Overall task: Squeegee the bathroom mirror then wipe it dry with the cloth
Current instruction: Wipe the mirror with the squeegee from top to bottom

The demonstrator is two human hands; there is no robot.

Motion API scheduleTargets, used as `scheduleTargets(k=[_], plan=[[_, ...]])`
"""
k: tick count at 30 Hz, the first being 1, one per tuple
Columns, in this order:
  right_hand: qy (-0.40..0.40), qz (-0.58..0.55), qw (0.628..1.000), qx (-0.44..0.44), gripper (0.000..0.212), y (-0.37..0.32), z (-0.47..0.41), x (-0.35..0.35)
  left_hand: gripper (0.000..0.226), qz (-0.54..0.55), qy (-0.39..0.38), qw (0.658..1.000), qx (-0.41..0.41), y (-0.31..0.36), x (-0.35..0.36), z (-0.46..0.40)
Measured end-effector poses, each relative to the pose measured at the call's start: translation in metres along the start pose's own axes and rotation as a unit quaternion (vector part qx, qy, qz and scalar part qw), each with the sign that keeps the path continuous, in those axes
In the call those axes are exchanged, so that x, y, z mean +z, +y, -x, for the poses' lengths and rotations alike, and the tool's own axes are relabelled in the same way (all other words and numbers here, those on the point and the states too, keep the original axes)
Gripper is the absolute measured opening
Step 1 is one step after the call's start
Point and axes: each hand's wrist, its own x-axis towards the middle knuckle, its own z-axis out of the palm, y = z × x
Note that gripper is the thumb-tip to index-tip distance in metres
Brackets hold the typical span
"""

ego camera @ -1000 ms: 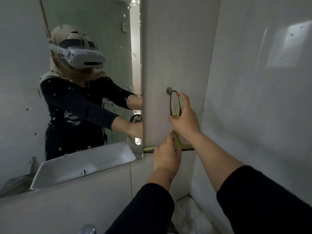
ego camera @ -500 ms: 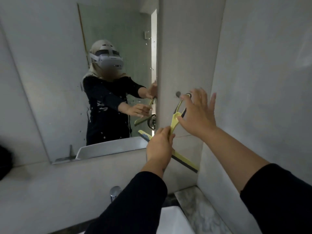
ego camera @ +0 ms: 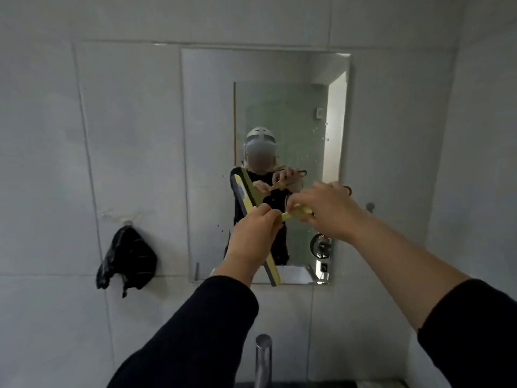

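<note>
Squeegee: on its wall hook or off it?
Off. Both the left hand and right hand hold the squeegee before the mirror; the hook is bare.

Black long sleeves (ego camera: 195, 331) pushed up both forearms, 2 bare hands, white headset reflected (ego camera: 260, 135)

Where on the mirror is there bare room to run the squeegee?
Free: the mirror's upper half and left strip, bordered by wall tile. Crowded: the lower middle, where the left hand, the right hand and the squeegee cover the glass.
</note>
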Motion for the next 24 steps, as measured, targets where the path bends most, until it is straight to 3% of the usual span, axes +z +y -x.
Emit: scheduleTargets(k=[7,15,19,24], plan=[[0.113,0.008,0.993,0.029,0.041,-0.008,-0.077,-0.031,0.044,-0.039,0.114,0.990,-0.072,-0.064,-0.054,-0.027],[0.225,0.055,0.970,0.080,0.048,-0.018,-0.189,-0.052,0.064,-0.034,0.054,0.978,-0.200,-0.146,-0.040,-0.046],[0.264,0.055,0.960,0.074,0.051,-0.030,-0.236,-0.056,0.082,-0.061,0.008,0.979,-0.194,-0.163,-0.028,-0.063],[0.268,0.072,0.959,0.060,0.050,-0.049,-0.282,-0.064,0.094,-0.084,0.021,0.980,-0.180,-0.167,-0.015,-0.082]])
